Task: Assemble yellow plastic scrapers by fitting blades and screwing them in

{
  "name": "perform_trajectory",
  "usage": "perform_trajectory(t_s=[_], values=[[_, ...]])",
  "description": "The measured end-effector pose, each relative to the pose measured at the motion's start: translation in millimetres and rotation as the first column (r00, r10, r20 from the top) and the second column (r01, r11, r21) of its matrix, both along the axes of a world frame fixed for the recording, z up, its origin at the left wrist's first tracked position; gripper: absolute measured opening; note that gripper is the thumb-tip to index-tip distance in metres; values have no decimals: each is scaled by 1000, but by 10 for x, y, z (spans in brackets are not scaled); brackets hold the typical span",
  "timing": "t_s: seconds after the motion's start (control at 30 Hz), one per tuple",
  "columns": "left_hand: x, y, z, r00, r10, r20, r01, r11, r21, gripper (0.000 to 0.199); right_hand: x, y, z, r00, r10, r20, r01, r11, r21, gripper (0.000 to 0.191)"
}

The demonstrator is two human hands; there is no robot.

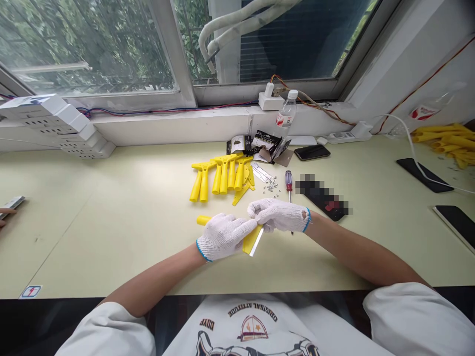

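My left hand [226, 236], in a white knit glove, is wrapped round a yellow scraper [251, 239]. The scraper's handle end pokes out to the left and a shiny blade edge shows along its right side. At the scraper's upper corner, my gloved right hand [278, 214] has its thumb and fingertips pinched together; whatever lies between them is hidden. Beyond my hands lie several yellow scraper handles [222, 178], thin metal blades [261, 171] and a pile of small screws [272, 186]. A screwdriver [289, 182] with a clear and red handle lies just past my right hand.
Black packets [265, 143], a plastic bottle [285, 116] and a phone [312, 152] stand or lie toward the window. More phones [425, 175] and yellow handles [449, 139] are at right. White boxes [63, 126] are stacked at left, and another person's hand [5, 213] shows at the left edge.
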State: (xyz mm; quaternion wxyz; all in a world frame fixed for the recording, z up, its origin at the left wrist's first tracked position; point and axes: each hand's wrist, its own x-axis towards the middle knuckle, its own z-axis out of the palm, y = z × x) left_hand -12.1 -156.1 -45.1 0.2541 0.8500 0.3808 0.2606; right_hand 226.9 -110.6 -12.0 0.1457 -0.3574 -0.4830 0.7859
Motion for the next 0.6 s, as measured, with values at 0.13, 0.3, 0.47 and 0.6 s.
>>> perform_trajectory(t_s=[0.13,0.3,0.47,0.6], values=[[25,-13,63,1000,-5,-29,7,998,55,43,102,44,52,992,129,7,-129,989,76,23],[48,62,248,989,70,130,-26,950,-312,32,305,264,168,890,-114,441,-202,768,608,29],[6,146,443,884,208,419,252,543,-801,11,409,550,-14,504,-526,685,-464,504,729,20],[-21,166,372,804,318,502,373,387,-843,28,318,613,-229,359,-543,759,-517,562,646,28]])
